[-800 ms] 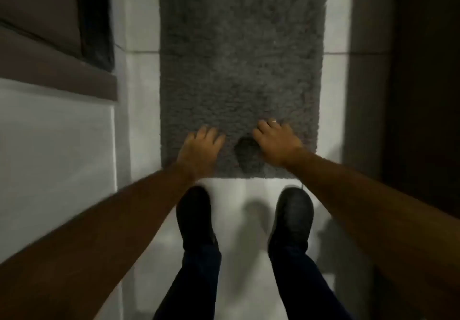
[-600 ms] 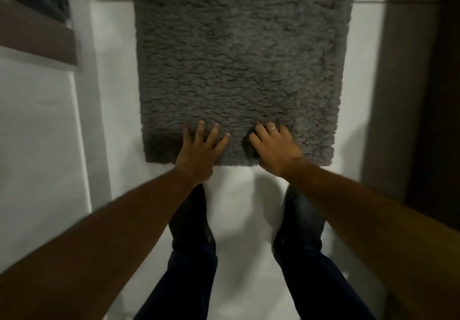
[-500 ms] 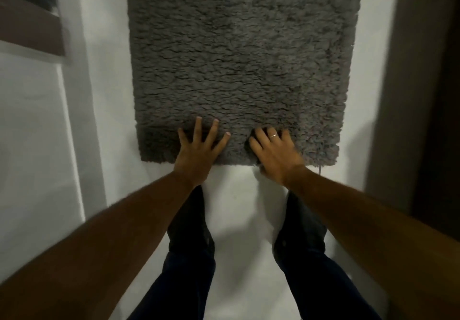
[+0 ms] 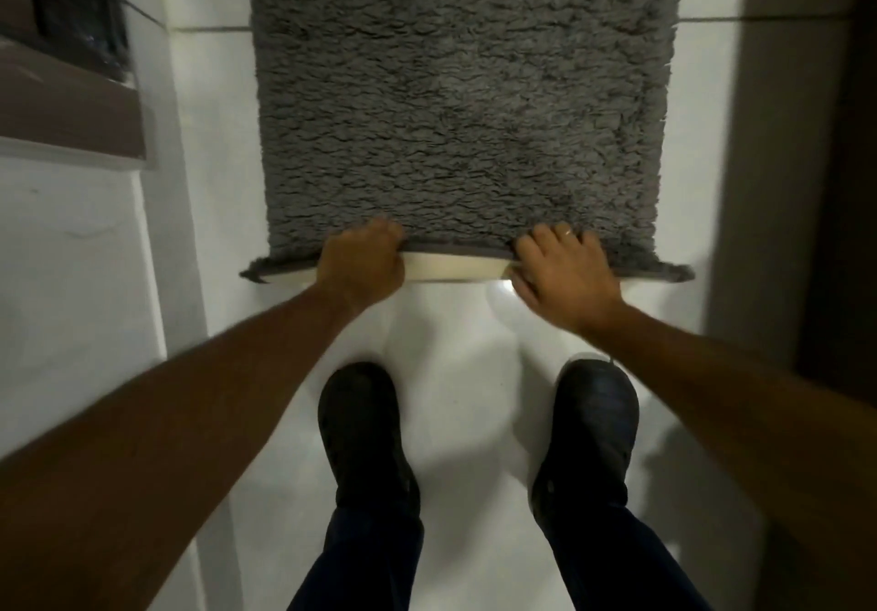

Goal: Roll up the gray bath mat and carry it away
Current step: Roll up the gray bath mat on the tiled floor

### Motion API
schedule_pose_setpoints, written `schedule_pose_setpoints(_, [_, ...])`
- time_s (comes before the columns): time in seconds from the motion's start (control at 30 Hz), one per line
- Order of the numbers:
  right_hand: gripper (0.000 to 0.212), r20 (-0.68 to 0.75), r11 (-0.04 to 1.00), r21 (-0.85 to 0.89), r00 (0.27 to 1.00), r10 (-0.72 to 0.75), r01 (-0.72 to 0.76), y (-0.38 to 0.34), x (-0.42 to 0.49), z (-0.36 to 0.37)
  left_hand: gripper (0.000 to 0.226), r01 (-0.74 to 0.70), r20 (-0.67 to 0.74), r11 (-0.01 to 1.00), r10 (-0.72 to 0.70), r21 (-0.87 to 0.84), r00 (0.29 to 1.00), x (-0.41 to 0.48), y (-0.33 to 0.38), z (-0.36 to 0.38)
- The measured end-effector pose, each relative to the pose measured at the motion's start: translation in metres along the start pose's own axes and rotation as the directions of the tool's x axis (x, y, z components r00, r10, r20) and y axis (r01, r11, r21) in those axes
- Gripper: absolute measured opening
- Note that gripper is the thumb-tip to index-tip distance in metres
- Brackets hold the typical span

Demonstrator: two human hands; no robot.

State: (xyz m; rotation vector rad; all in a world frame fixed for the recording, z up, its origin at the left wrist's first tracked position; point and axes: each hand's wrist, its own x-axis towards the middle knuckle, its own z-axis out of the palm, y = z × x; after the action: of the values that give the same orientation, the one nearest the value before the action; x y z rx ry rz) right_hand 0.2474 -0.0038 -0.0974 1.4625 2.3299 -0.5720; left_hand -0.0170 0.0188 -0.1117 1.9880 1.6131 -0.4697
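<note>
A shaggy gray bath mat [image 4: 460, 102] lies lengthwise on the white tiled floor [image 4: 465, 354], running away from me. Its near edge is lifted off the tiles, and a cream strip of its underside [image 4: 453, 272] shows between my hands. My left hand [image 4: 363, 261] is curled around that edge left of centre. My right hand [image 4: 560, 268], with a ring on one finger, grips the same edge right of centre. Both near corners of the mat stick out past my hands.
My two black shoes [image 4: 365, 425] [image 4: 588, 425] stand on the tiles just behind the mat's edge. A white wall with a brown ledge [image 4: 71, 107] runs along the left. A dark door frame [image 4: 807, 135] borders the right side.
Both hands lay flat with spread fingers on the mat's near end; now they have closed on its edge and lifted it, baring the cream underside.
</note>
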Motion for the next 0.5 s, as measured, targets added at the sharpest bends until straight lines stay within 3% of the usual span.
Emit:
schedule_pose_setpoints(0.1, [0.039,-0.023,0.995,0.015,0.994,0.103,-0.103,0.018,0.021,-0.017,0.022,0.051,-0.266,0.976,0.007,0.213,0.964,0.003,-0.012,-0.013])
schedule_pose_setpoints(0.17, [0.043,-0.005,0.987,-0.005,0.987,0.159,-0.159,0.02,0.029,-0.022,0.011,0.007,-0.377,0.937,0.134,0.35,0.916,0.003,-0.013,-0.012])
schedule_pose_setpoints(0.23, [0.039,-0.006,0.985,-0.067,0.987,0.159,-0.159,0.014,0.03,-0.02,0.017,-0.109,-0.262,0.921,0.217,0.374,0.94,0.0,-0.014,-0.003])
schedule_pose_setpoints(0.33, [0.034,-0.056,0.983,-0.112,0.988,0.142,-0.148,0.005,0.023,-0.007,0.059,-0.093,-0.038,0.94,0.111,0.328,0.993,-0.009,-0.018,0.013])
schedule_pose_setpoints(0.4, [0.048,-0.061,0.984,-0.079,0.986,0.153,-0.158,0.007,0.016,0.001,0.08,-0.074,0.022,0.929,0.071,0.363,0.997,-0.012,-0.019,0.019])
schedule_pose_setpoints(0.5, [0.081,0.061,0.986,-0.117,0.99,0.128,-0.12,0.02,0.003,0.013,0.087,-0.033,0.024,0.911,0.025,0.41,0.999,-0.013,-0.02,0.019])
